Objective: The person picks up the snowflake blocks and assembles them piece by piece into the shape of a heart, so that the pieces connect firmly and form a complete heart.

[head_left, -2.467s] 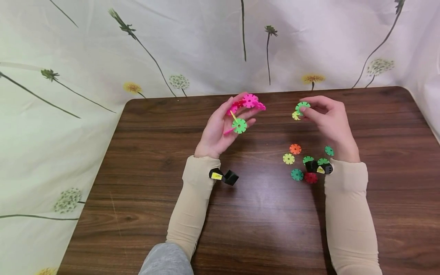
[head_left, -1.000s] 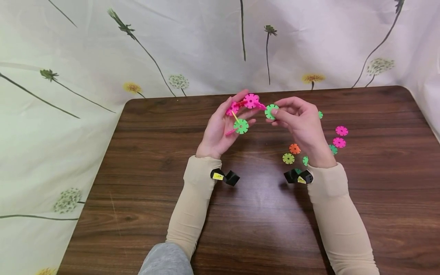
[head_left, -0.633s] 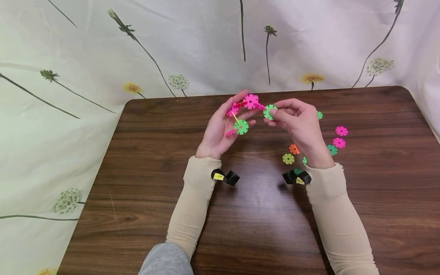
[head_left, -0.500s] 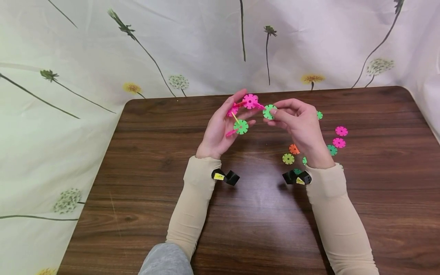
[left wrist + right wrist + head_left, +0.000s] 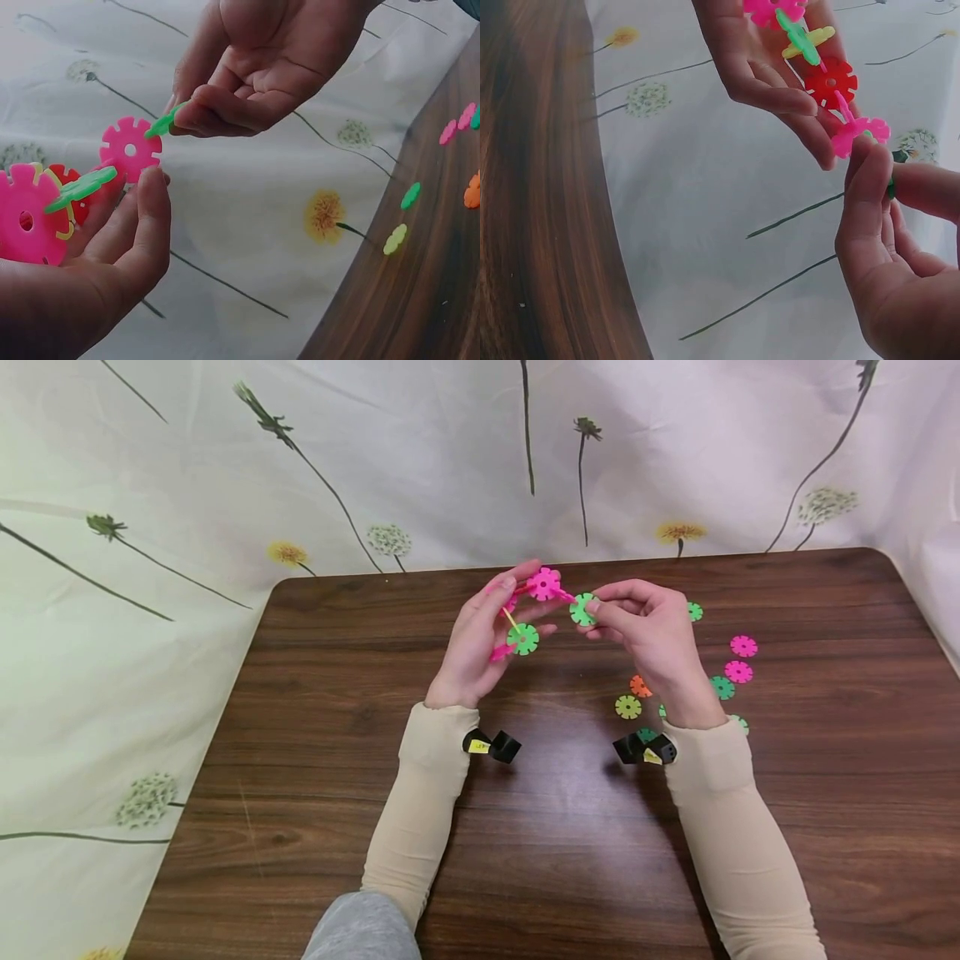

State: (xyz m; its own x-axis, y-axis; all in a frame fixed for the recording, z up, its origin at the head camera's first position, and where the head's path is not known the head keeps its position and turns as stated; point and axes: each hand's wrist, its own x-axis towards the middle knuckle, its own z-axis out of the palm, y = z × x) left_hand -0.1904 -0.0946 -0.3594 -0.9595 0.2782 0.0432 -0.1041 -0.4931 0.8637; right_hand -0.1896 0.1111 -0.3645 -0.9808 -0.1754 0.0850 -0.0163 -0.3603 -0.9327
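Note:
A chain of notched plastic discs, pink, red, yellow and green, is held by my left hand above the table, its thumb laid across the pink part. The discs slot into each other at angles. My right hand pinches a green disc between thumb and forefinger. That disc meets the edge of the pink disc at the chain's right end. In the right wrist view, the fingers mostly hide the green disc.
Loose discs lie on the wooden table to the right: orange, yellow-green, pink and several green ones, some partly behind the right arm. A flower-print cloth hangs behind the table's back edge.
My right hand has come left with the green disc, from apart to the chain's end. My left thumb has moved over the pink discs. Both hands have shifted slightly left in the last half second.

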